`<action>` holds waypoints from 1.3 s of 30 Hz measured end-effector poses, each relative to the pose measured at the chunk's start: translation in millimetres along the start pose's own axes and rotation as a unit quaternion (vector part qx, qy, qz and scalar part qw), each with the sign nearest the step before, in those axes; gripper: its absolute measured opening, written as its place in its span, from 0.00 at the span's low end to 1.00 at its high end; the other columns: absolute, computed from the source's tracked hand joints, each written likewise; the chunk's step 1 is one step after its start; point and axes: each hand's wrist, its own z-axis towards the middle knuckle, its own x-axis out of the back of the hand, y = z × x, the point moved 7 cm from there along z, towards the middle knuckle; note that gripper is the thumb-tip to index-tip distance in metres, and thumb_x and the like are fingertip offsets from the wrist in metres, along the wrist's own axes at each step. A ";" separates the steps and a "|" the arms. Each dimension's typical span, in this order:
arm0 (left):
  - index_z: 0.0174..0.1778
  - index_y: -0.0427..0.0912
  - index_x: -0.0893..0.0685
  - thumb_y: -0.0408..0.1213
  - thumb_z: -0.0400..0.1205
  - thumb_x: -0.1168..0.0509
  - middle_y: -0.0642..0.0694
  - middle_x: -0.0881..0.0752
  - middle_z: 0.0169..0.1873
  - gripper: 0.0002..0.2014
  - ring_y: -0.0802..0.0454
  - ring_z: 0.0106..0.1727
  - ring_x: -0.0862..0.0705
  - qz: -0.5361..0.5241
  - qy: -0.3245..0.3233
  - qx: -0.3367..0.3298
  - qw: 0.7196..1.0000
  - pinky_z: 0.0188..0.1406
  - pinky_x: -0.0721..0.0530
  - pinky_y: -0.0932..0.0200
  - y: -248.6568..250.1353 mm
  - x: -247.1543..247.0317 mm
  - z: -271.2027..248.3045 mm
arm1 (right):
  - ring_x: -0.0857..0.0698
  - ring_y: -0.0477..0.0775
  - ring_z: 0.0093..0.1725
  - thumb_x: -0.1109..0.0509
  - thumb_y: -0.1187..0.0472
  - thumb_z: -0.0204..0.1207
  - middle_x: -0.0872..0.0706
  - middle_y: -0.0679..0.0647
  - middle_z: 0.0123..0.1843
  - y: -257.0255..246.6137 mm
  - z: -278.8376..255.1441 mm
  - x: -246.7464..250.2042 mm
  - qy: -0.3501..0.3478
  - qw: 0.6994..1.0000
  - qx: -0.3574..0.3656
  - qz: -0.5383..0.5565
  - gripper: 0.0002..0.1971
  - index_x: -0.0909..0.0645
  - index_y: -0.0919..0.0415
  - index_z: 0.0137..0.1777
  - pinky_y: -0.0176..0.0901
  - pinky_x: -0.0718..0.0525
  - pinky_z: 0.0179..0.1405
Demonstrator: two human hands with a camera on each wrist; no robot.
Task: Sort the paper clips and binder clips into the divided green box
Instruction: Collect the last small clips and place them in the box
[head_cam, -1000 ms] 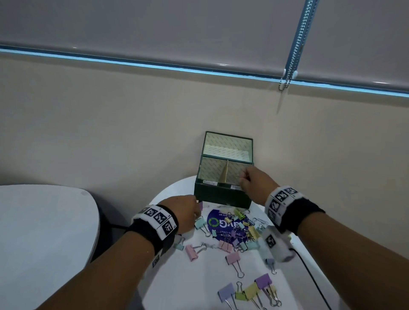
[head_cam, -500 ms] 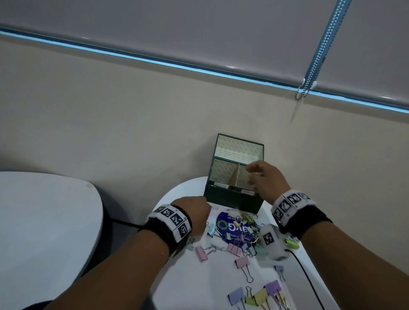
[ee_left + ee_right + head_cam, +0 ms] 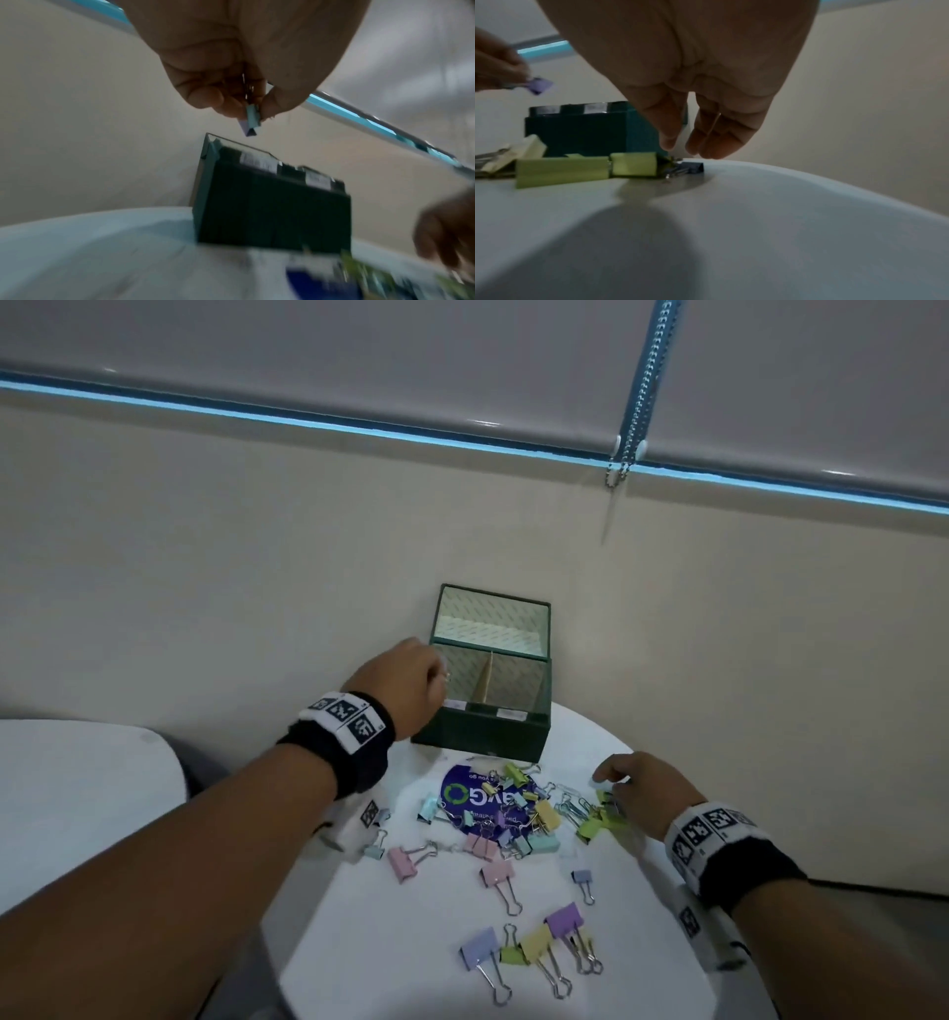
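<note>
The green box (image 3: 482,737) stands open at the table's far edge, with a cardboard divider (image 3: 484,683) splitting it into two compartments. My left hand (image 3: 411,683) hovers at the box's left rim and pinches small binder clips (image 3: 250,119), one blue and one purple, by their wire handles. A pile of pastel binder clips and wire paper clips (image 3: 518,809) lies in front of the box. My right hand (image 3: 637,785) is low over the pile's right side, fingers relaxed above a small blue clip (image 3: 693,168) beside green clips (image 3: 598,169); it holds nothing.
A purple round sticker (image 3: 464,796) lies under the pile on the white round table (image 3: 390,942). More binder clips (image 3: 534,947) sit near the front edge. A second white table (image 3: 77,793) stands to the left. The beige wall is right behind the box.
My left hand rose from the pile to the box's left rim carrying clips. My right hand left the box and came down to the pile's right side.
</note>
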 end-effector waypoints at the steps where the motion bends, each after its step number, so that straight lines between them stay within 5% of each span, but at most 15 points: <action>1: 0.41 0.48 0.21 0.42 0.86 0.42 0.50 0.22 0.47 0.09 0.49 0.42 0.19 0.007 -0.002 0.003 1.000 0.46 0.18 0.52 1.3 0.5 9.3 | 0.14 0.53 0.48 0.35 0.67 0.78 0.14 0.52 0.54 -1.6 0.2 -2.0 -0.005 1.000 0.001 0.000 0.12 0.14 0.49 0.50 0.42 0.17 0.49; 4: 0.41 0.50 0.19 0.41 0.85 0.40 0.46 0.15 0.50 0.08 0.48 0.45 0.17 0.039 -0.033 0.010 0.999 0.48 0.18 0.53 4.4 -9.0 28.0 | 0.16 0.50 0.49 0.32 0.58 0.79 0.14 0.50 0.54 -2.4 0.9 -9.1 -0.027 0.999 0.005 -0.046 0.08 0.14 0.47 0.55 0.38 0.22 0.49; 7: 0.60 0.52 0.13 0.41 0.86 0.39 0.46 0.12 0.59 0.11 0.47 0.54 0.15 0.057 -0.091 0.024 0.994 0.55 0.19 0.55 1.2 -29.3 30.5 | 0.18 0.49 0.50 0.32 0.57 0.78 0.15 0.48 0.55 -3.2 0.6 -10.0 -0.027 0.998 0.006 -0.061 0.11 0.14 0.45 0.57 0.37 0.24 0.49; 9: 0.71 0.56 0.18 0.41 0.86 0.38 0.48 0.17 0.64 0.17 0.47 0.57 0.16 0.046 -0.079 0.031 0.995 0.59 0.18 0.54 -1.7 -32.4 25.3 | 0.18 0.49 0.52 0.31 0.57 0.78 0.16 0.47 0.56 -6.1 0.5 -9.9 -0.028 0.998 0.007 -0.061 0.11 0.15 0.46 0.58 0.38 0.22 0.51; 13: 0.55 0.54 0.18 0.40 0.83 0.34 0.54 0.24 0.50 0.07 0.53 0.43 0.19 0.017 0.028 -0.010 0.999 0.45 0.19 0.58 6.0 -18.2 4.6 | 0.17 0.48 0.53 0.30 0.58 0.79 0.16 0.45 0.53 -15.1 2.2 -11.9 -0.031 0.997 0.035 -0.058 0.07 0.17 0.46 0.54 0.40 0.19 0.54; 15: 0.48 0.52 0.16 0.40 0.83 0.34 0.55 0.19 0.44 0.02 0.53 0.43 0.18 0.037 -0.041 -0.038 0.998 0.42 0.22 0.59 10.2 -30.4 -5.4 | 0.17 0.47 0.51 0.31 0.60 0.79 0.16 0.44 0.50 -20.3 4.9 -11.3 -0.017 0.997 0.049 -0.051 0.06 0.17 0.46 0.50 0.38 0.20 0.51; 18: 0.40 0.47 0.15 0.42 0.85 0.38 0.49 0.15 0.42 0.10 0.48 0.42 0.17 0.125 -0.204 -0.065 0.969 0.42 0.23 0.59 7.2 -64.5 -16.8 | 0.15 0.49 0.45 0.34 0.63 0.79 0.14 0.45 0.45 -26.1 8.6 -5.7 0.018 0.998 0.063 -0.024 0.10 0.19 0.48 0.40 0.39 0.19 0.44; 21: 0.44 0.43 0.14 0.42 0.85 0.40 0.47 0.16 0.48 0.11 0.46 0.48 0.15 0.184 -0.244 -0.083 0.949 0.50 0.18 0.55 4.4 -78.5 -20.0 | 0.16 0.49 0.46 0.35 0.62 0.80 0.15 0.48 0.48 -27.5 8.3 -1.4 0.039 0.996 0.073 -0.015 0.09 0.19 0.48 0.41 0.39 0.20 0.44; 26: 0.43 0.48 0.16 0.40 0.85 0.39 0.48 0.18 0.47 0.07 0.47 0.51 0.17 0.231 -0.272 -0.065 0.932 0.51 0.20 0.57 14.7 -86.1 -19.6 | 0.16 0.47 0.53 0.29 0.54 0.80 0.16 0.45 0.57 -23.3 8.5 -13.0 -0.016 0.995 0.075 -0.058 0.11 0.15 0.44 0.61 0.41 0.17 0.55; 31: 0.53 0.50 0.15 0.35 0.82 0.37 0.49 0.13 0.51 0.09 0.48 0.52 0.15 0.227 -0.265 -0.019 0.937 0.50 0.17 0.58 22.3 -86.5 -20.5 | 0.14 0.47 0.43 0.29 0.57 0.79 0.16 0.43 0.45 -29.8 11.1 -14.3 -0.010 0.994 0.086 -0.074 0.04 0.14 0.47 0.48 0.40 0.13 0.45; 35: 0.56 0.53 0.20 0.35 0.78 0.33 0.50 0.15 0.52 0.13 0.50 0.50 0.17 0.204 -0.281 -0.003 0.938 0.47 0.16 0.58 29.6 -84.9 -26.1 | 0.14 0.50 0.42 0.38 0.62 0.78 0.16 0.47 0.38 -33.2 14.5 -19.0 -0.010 0.992 0.084 -0.096 0.10 0.20 0.50 0.37 0.43 0.11 0.44; 39: 0.49 0.54 0.14 0.37 0.79 0.35 0.57 0.15 0.47 0.08 0.56 0.45 0.18 0.109 -0.216 -0.035 0.970 0.51 0.16 0.60 49.6 -60.7 -11.6 | 0.15 0.51 0.42 0.37 0.59 0.78 0.15 0.48 0.41 -39.6 7.7 -9.3 0.019 0.994 0.097 -0.055 0.07 0.21 0.51 0.40 0.46 0.11 0.46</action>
